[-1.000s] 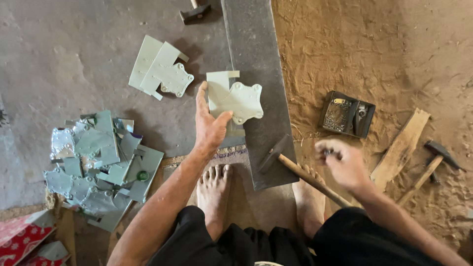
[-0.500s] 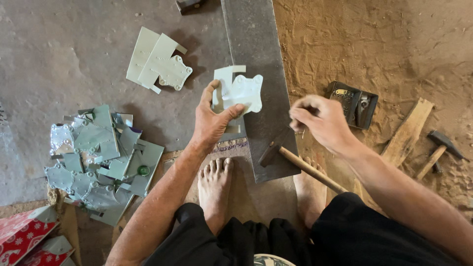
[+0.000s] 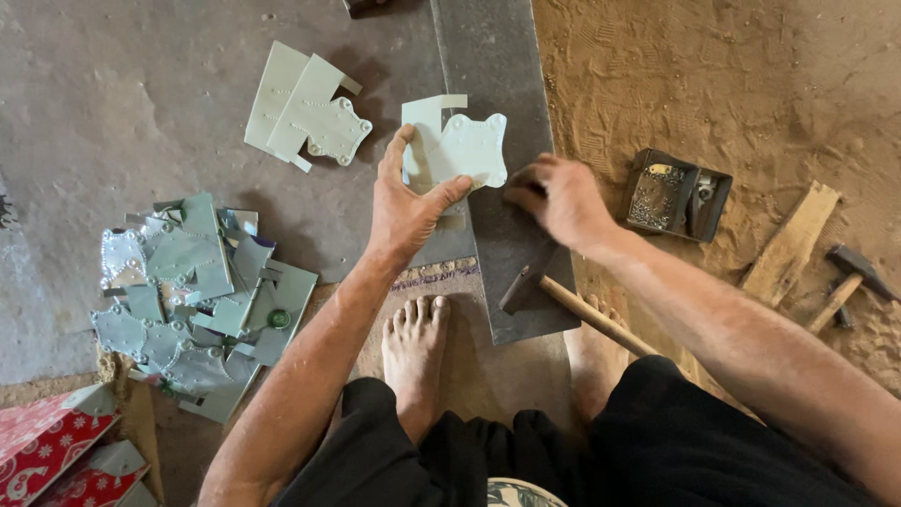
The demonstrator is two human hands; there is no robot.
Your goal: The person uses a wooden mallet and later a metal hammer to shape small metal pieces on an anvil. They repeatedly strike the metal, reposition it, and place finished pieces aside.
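On the dark metal slab (image 3: 497,56), the left hand (image 3: 405,208) pinches a pale cut sheet piece (image 3: 455,147) between thumb and fingers. The right hand (image 3: 561,199) hovers just beside it, fingers curled; whether it holds anything I cannot tell. A hammer (image 3: 563,300) lies near.

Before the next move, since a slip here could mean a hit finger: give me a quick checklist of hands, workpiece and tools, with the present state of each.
1. Left hand grips the pale metal piece: ok, thumb and fingers are on its edge.
2. Piece lies over the dark steel bar: ok, though whether it sits flat, cannot tell.
3. Right hand clear of the piece: ok, it rests on the bar beside it; whether it holds anything small, cannot tell.
4. Hammer in hand: not ok, it lies across the bar's near end, ungripped.
5. Small parts box within reach: ok, just right of the right hand.
6. Toes away from the bar: not ok, they are next to it.
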